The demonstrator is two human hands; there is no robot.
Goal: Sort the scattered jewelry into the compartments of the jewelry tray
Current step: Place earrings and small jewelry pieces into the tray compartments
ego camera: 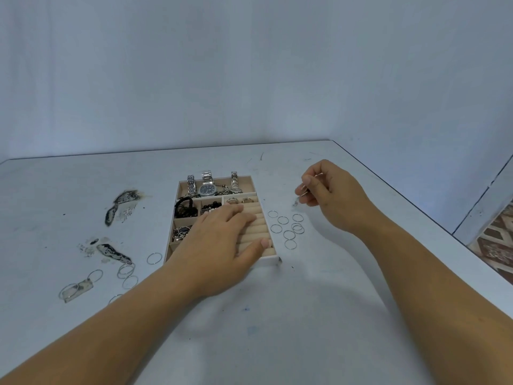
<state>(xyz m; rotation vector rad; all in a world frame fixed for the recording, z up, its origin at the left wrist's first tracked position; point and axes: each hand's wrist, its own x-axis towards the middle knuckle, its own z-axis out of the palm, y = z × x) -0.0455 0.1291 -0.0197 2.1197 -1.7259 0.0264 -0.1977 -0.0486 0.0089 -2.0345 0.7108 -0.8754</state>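
Left hand (222, 234) flat on tray (270, 259); right hand (327, 193) pinches thin ring (303, 187). Loose pinch risks dropping it on tabletop (277, 315).

The left hand (222, 240) covers the near compartments of the jewelry tray (268, 259), hiding whatever lies beneath its palm. The thin silver piece (304, 187) pinched in the right hand (327, 195) is too small to identify, as is the blurred speck (295, 202) just below its fingers. A ring (115, 297) beside the left forearm is half hidden.
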